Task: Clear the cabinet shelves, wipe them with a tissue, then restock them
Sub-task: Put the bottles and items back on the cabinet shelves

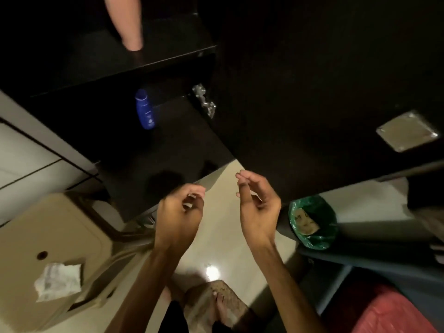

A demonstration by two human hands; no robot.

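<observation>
My left hand (179,213) and right hand (258,207) hover apart with loosely curled fingers, holding nothing, below the dark cabinet shelf (182,135) where a blue lotion bottle (144,109) stands.

Both forearms reach fwd & up, bare, side by side w/ a gap between. Left hand (179,213) is seen back-up, fingers loosely curled, holding nothing. Right hand (258,210) is turned palm-in, fingers half bent, also holding nothing.

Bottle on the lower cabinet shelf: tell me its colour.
Blue, cap included, with small pale markings on its body; the bottle shows in the head view.
</observation>
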